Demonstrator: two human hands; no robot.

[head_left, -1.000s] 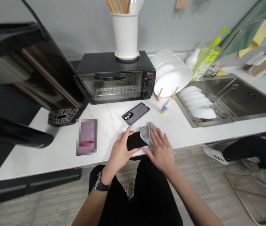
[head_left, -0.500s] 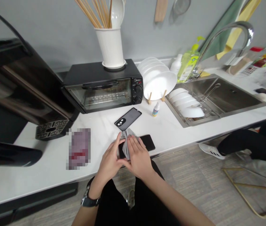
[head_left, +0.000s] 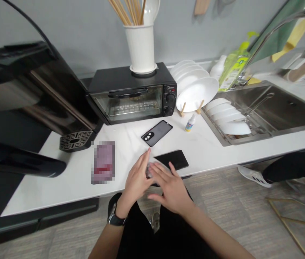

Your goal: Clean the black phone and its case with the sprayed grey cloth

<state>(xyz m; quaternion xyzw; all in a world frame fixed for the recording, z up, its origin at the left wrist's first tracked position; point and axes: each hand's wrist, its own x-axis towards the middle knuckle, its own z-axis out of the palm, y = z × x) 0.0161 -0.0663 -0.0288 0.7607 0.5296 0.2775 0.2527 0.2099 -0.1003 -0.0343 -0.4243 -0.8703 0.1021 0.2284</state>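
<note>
A black phone (head_left: 174, 159) lies flat near the counter's front edge, its left part covered by my hands and a grey cloth (head_left: 152, 163). My right hand (head_left: 168, 183) rests on the cloth over the phone, fingers extended and thumb apart. At the phone's left end is my left hand (head_left: 138, 176), thumb and fingers spread, touching the cloth's side. Behind them lies a dark-rimmed phone case (head_left: 157, 133) with camera holes. A small white spray bottle (head_left: 190, 123) stands upright to the right of the case.
A black toaster oven (head_left: 133, 95) stands at the back, beside plates on a rack (head_left: 195, 94). The sink (head_left: 276, 108) is on the right, a black machine (head_left: 47, 82) on the left. A blurred-out purple item (head_left: 104, 158) lies left of my hands. A person's leg (head_left: 287, 171) shows at right.
The view has shifted left, so things appear further right. My right hand has slid over the cloth with its thumb now away from my left hand. More of the phone's right part shows.
</note>
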